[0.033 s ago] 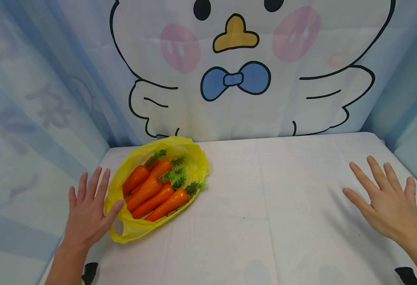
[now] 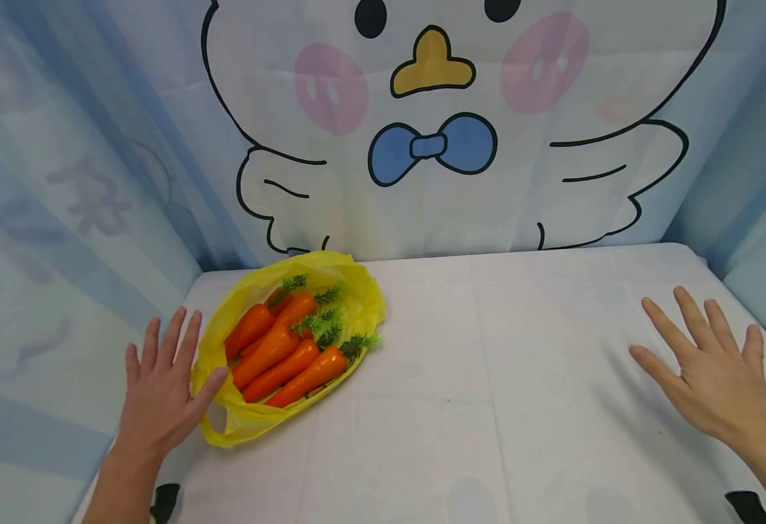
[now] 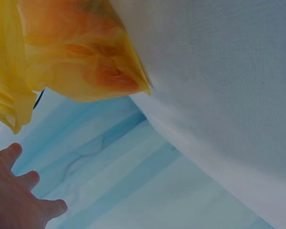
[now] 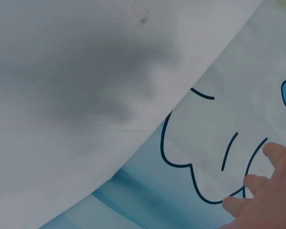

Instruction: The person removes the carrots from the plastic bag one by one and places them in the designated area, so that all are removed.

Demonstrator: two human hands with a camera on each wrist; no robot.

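Note:
A yellow plastic bag (image 2: 245,433) lies with its mouth spread wide at the table's left side, its thin wall also showing in the left wrist view (image 3: 9,62). Several orange carrots (image 2: 268,356) with green leafy tops (image 2: 326,325) fill it. My left hand (image 2: 160,400) hovers just left of the bag, fingers spread and holding nothing. Its thumb overlaps the bag's edge in the head view; in the left wrist view the fingers appear apart from it. Far to the right, my right hand (image 2: 716,378) is held above the table with spread fingers, casting a shadow.
A white cloth covers the table (image 2: 487,393). Behind it hangs a curtain (image 2: 330,211) with a cartoon figure and blue bow tie; light blue curtains (image 2: 62,255) close in both sides. Dark straps (image 2: 165,502) show near both wrists.

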